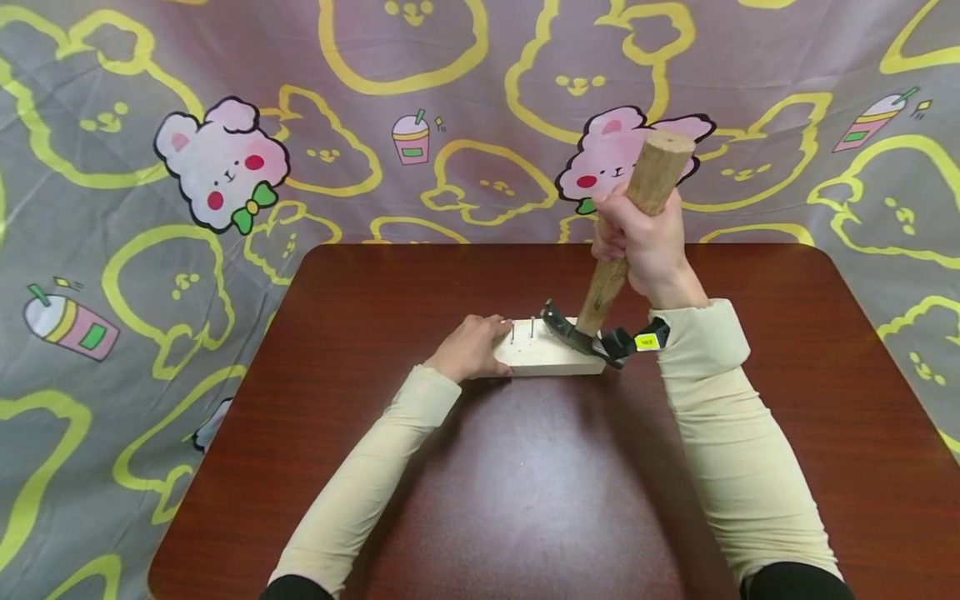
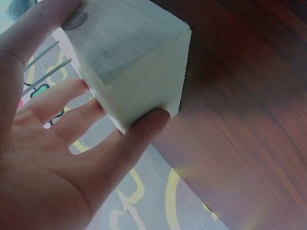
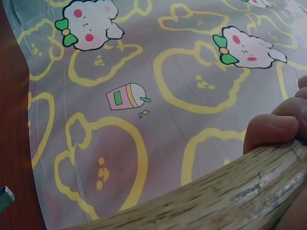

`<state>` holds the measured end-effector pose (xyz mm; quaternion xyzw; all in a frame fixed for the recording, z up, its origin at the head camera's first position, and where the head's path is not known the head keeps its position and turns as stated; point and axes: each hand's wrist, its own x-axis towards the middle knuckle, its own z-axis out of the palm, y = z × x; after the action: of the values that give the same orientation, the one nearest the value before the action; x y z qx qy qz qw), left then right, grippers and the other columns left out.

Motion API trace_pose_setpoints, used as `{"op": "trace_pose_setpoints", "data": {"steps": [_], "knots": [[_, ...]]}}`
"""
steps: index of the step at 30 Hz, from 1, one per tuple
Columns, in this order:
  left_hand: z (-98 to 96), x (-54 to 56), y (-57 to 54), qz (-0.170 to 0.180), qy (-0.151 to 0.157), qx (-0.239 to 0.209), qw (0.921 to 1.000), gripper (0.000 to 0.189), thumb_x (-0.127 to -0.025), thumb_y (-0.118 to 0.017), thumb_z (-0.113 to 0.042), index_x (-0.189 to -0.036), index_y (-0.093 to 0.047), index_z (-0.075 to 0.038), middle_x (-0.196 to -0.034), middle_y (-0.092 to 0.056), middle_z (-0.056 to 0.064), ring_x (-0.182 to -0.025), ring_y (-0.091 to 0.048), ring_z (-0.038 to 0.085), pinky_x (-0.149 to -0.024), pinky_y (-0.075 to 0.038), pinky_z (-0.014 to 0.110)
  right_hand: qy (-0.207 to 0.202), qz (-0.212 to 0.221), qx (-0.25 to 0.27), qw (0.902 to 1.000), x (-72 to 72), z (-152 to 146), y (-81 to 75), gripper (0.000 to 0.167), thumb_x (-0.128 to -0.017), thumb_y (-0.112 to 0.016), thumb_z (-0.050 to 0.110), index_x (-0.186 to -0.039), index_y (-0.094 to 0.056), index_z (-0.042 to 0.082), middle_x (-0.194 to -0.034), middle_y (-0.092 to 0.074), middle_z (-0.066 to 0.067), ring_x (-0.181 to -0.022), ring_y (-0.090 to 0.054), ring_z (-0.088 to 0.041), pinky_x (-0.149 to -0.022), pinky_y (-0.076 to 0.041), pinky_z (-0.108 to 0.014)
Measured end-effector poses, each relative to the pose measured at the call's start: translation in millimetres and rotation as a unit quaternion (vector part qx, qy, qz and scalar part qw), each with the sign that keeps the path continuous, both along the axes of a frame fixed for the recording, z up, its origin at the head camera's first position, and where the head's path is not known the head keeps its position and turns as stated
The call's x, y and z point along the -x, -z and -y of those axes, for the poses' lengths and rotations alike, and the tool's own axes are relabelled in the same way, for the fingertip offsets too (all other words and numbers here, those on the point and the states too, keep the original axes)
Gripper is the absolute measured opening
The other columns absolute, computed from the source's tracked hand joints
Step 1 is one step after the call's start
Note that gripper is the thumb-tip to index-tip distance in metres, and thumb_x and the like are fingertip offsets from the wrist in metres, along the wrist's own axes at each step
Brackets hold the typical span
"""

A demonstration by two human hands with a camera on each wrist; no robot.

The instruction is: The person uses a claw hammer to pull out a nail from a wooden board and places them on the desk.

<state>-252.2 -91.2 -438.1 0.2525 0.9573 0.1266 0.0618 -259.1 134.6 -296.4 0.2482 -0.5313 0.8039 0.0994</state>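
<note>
The left hand (image 1: 468,348) grips the left end of a pale wooden block (image 1: 555,357), thumb on its near side and fingers over the top. Well apart from it, the right hand (image 1: 647,233) is wrapped round the wooden handle of a claw hammer (image 1: 603,296), whose dark head sits at the block's right end; whether metal touches wood cannot be told. At least two thin nails (image 1: 532,327) stand up from the block between hammer and left hand.

A stray swing or a slip of the claw could, by the look of it, bend a nail or strike the left fingers, since they lie just beside the leftmost nail. With only one end held, the block might also pivot or tip under an off-centre load.

The block lies on the brown tabletop (image 1: 375,308), well in from both side edges. Open surface spreads widest toward the person, between the forearms; behind, the far edge is nearer, and printed cloth (image 1: 495,117) rises beyond it, limiting backward swing.
</note>
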Motion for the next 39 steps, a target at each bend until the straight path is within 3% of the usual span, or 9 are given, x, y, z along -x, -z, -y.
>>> {"op": "trace_pose_setpoints", "data": {"steps": [24,31,39], "knots": [[-0.2,-0.3,-2.9,0.006,0.011,0.014,0.9998,0.078,-0.072,-0.084,-0.033,-0.138,-0.053,-0.008,-0.138,-0.056,0.012,-0.120,-0.056,0.034,-0.105,-0.044,0.039,0.009,-0.021,0.003,0.9997,-2.6,-1.9,3.1,0.031,-0.085,-0.051,-0.003,-0.057,-0.043,0.005,-0.042,-0.033,-0.002,-0.036,-0.025,-0.017,-0.034,-0.023,-0.029],[0.6,1.1,-4.4,0.009,0.024,0.016,0.9996,0.078,-0.072,-0.083,-0.032,-0.139,-0.052,-0.007,-0.138,-0.056,0.012,-0.118,-0.058,0.033,-0.104,-0.045,0.038,-0.004,-0.012,0.037,0.9992,-4.9,-8.3,5.2,0.031,-0.085,-0.053,-0.004,-0.057,-0.045,0.004,-0.043,-0.033,-0.002,-0.037,-0.022,-0.017,-0.035,-0.018,-0.028],[-3.0,1.8,-5.8,0.022,0.017,0.031,0.9991,0.077,-0.074,-0.082,-0.032,-0.140,-0.051,-0.007,-0.140,-0.054,0.013,-0.123,-0.056,0.033,-0.106,-0.045,0.038,-0.044,-0.024,0.102,0.9935,-12.3,-38.4,9.0,0.040,-0.087,-0.048,-0.005,-0.052,-0.030,0.000,-0.040,-0.025,-0.003,-0.034,-0.019,-0.016,-0.036,-0.012,-0.030]]}}
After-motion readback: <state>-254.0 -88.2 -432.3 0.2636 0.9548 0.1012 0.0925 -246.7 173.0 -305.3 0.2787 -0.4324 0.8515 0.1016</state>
